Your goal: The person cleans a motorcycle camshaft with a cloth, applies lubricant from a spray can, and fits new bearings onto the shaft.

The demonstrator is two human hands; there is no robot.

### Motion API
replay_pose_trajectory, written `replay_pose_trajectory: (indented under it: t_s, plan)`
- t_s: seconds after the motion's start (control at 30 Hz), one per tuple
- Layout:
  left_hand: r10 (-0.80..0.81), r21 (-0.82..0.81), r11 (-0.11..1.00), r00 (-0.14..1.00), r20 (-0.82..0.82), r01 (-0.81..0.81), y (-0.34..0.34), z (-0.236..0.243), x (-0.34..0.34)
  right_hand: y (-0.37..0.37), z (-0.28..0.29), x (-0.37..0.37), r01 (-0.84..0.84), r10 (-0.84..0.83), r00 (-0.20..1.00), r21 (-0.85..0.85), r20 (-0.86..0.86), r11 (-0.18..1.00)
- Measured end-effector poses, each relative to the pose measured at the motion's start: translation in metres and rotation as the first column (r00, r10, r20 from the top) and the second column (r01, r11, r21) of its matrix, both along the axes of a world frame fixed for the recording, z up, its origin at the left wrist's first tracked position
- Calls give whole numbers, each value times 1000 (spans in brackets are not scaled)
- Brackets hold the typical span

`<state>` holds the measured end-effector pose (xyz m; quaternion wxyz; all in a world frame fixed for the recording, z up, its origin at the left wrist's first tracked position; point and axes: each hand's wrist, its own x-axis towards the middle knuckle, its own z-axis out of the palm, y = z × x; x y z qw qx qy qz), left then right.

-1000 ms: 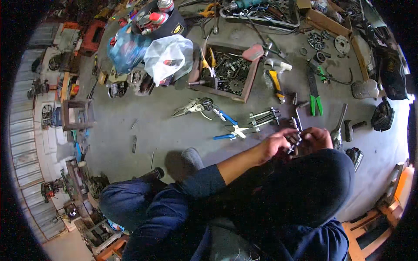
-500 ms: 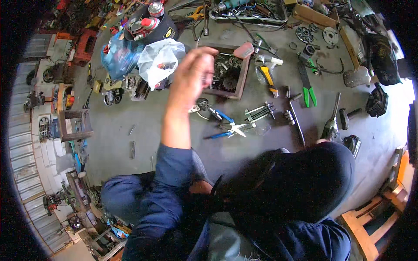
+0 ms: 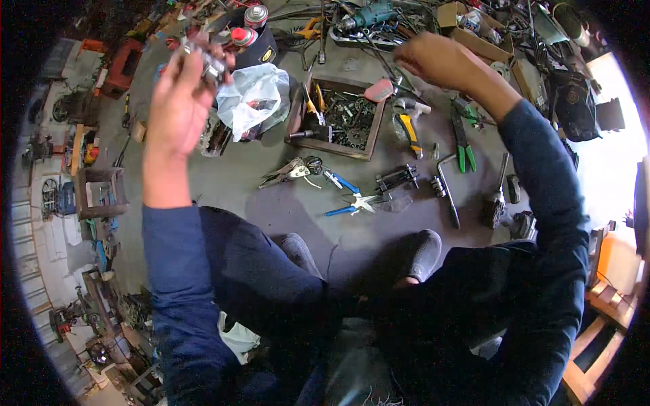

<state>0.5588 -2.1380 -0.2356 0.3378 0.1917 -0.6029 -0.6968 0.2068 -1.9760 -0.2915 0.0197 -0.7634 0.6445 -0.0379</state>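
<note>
My left hand is raised at the far left, closed around a small shiny metal part whose exact kind is blurred. Beside it lies a white plastic bag. My right hand reaches over the far side of the floor, close to a metal tray of tools. Its fingers point down and are dark and smeared, so their grip is unclear. Between the hands sits a wooden box of metal parts, with orange-handled pliers in it and a pinkish block at its corner.
Nearer me lie locking pliers, blue-handled pliers, a black puller-like tool and a bent bar. A yellow-handled tool and green-handled pliers lie right. Spray cans stand in a black bucket.
My left hand has moved left from over the wooden box, and a metal part now shows in it. My right arm has stretched forward into view. Locking pliers and both shoes are now uncovered.
</note>
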Motion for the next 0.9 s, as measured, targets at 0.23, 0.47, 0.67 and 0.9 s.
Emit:
replay_pose_trajectory:
  t_s: [0.23, 0.47, 0.67, 0.9]
  plan:
    - [120, 575, 807, 991, 59, -133, -62, -104, 49, 0, -97, -21, 141, -119, 952, -59, 283, 988]
    - [143, 559, 798, 972, 186, -224, -62, -117, 49, 89, -194, -38, 306, -418, 898, 490, 135, 816]
    - [74, 523, 837, 980, 183, -161, -38, -93, 37, 112, -236, -39, 189, -373, 895, 548, 245, 815]
    - [81, 543, 823, 980, 182, -169, -48, -98, 45, 68, -249, -24, 116, -308, 915, 560, 261, 820]
